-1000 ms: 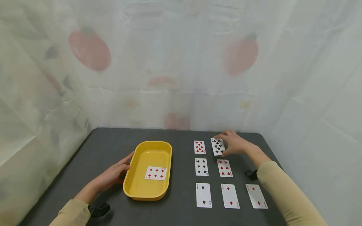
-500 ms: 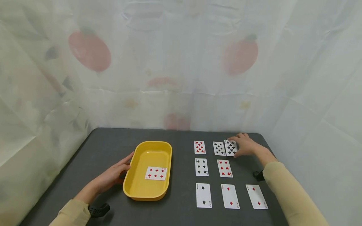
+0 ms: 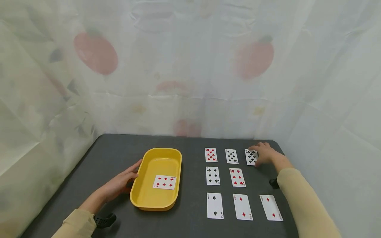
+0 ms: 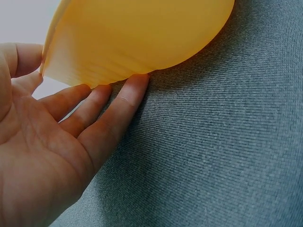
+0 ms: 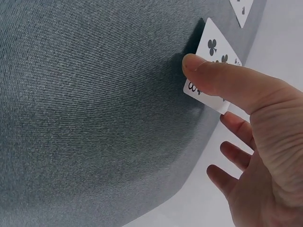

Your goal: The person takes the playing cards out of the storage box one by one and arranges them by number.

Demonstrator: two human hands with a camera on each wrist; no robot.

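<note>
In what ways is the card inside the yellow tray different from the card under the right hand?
The card in the tray has red diamonds; the card under the right hand has black clubs. The diamond card lies crosswise inside the yellow tray, untouched; the club card lies lengthwise on the grey table, with the right hand touching it. Both are face up.
</note>
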